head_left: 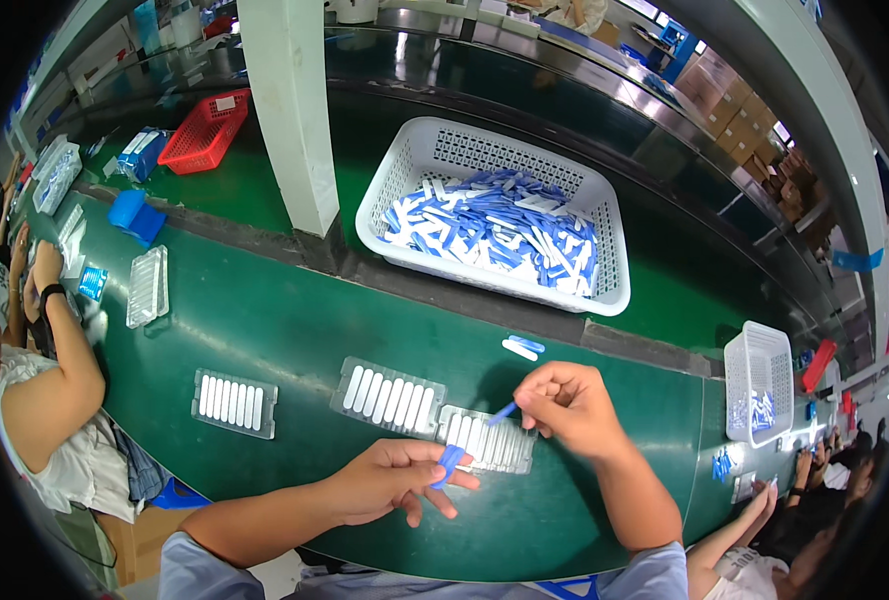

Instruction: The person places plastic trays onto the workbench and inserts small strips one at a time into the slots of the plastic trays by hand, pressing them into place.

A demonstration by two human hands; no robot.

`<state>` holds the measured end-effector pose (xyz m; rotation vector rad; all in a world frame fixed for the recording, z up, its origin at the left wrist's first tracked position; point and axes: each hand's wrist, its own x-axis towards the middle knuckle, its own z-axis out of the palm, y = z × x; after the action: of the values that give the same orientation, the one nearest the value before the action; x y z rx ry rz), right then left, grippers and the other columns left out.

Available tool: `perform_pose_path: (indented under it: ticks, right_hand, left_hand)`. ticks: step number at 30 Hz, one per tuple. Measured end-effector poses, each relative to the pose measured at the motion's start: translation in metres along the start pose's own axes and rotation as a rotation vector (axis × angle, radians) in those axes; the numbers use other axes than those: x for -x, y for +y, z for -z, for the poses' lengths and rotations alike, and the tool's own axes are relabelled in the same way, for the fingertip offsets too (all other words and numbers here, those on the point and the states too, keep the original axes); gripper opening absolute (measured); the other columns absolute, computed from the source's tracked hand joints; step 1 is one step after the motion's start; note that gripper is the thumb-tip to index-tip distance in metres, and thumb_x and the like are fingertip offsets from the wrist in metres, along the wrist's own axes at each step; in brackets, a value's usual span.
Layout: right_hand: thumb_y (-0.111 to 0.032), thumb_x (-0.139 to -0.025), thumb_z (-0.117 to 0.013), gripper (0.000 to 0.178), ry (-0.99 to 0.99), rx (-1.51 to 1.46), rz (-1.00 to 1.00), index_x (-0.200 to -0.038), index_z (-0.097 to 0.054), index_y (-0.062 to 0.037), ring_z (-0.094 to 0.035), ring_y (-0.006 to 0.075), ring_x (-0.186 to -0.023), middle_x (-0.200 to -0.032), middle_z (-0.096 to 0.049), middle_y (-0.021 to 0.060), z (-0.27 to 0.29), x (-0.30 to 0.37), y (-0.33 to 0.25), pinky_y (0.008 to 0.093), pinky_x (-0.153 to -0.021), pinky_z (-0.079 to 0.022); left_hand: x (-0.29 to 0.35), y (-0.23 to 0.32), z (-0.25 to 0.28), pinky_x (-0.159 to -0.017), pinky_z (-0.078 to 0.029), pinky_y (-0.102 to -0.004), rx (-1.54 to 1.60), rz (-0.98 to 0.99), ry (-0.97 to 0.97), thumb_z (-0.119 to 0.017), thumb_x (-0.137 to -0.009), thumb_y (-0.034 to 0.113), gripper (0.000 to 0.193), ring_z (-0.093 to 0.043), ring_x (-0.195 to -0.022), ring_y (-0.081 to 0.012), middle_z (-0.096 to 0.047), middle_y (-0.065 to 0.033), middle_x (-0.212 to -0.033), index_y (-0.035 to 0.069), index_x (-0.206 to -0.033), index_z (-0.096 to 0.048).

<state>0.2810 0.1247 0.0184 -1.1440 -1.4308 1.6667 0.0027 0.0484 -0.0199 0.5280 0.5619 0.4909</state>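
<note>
My left hand [397, 474] is closed around a few flat blue strips [450, 463], pinched between thumb and fingers. In a pinch, my right hand [573, 408] grips one slim blue strip [503, 413] by its end. That strip slants over a clear plastic tray [518, 455], which holds white strips in its left slots. Beside it on the left lies a second clear tray [390, 396], filled with a row of white round-ended strips. Further left is a third clear tray [235, 404] with a similar white row. A white strip and a blue strip [525, 345] lie loose beyond my right hand.
A white basket [495, 282] heaped with blue and white strips stands beyond the dark ledge, right of a pale post [290, 120]. A red basket [205, 130], blue box [137, 216] and empty clear tray [148, 287] are at far left. Co-workers sit on both sides.
</note>
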Motion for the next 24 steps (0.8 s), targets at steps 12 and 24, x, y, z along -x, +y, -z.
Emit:
perform_pose_path:
  ticks: [12, 24]
  right_hand:
    - [-0.017, -0.084, -0.079, 0.028, -0.207, 0.972, 0.367, -0.109, -0.070, -0.0072, -0.066, 0.0282, -0.072, -0.083, -0.067, 0.0077, -0.022, -0.006, -0.001, 0.0402, -0.068, -0.052]
    - [-0.016, -0.085, -0.083, 0.010, -0.146, 0.639, 0.490, -0.093, -0.079, -0.0116, -0.057, 0.0149, -0.063, -0.065, -0.059, -0.0009, -0.045, 0.019, 0.012, 0.0322, -0.065, -0.038]
  left_hand:
    - [0.001, 0.002, 0.003, -0.058, -0.059, -0.0258, 0.019, -0.004, 0.062, -0.052, -0.110, 0.016, 0.042, -0.076, -0.094, -0.0208, -0.066, -0.0220, -0.136, -0.001, -0.148, -0.050]
    - [-0.001, -0.001, 0.000, -0.062, -0.062, -0.0249, -0.053, 0.061, -0.055, -0.052, -0.110, 0.017, 0.043, -0.076, -0.097, -0.0200, -0.066, -0.0199, -0.138, -0.001, -0.150, -0.050]
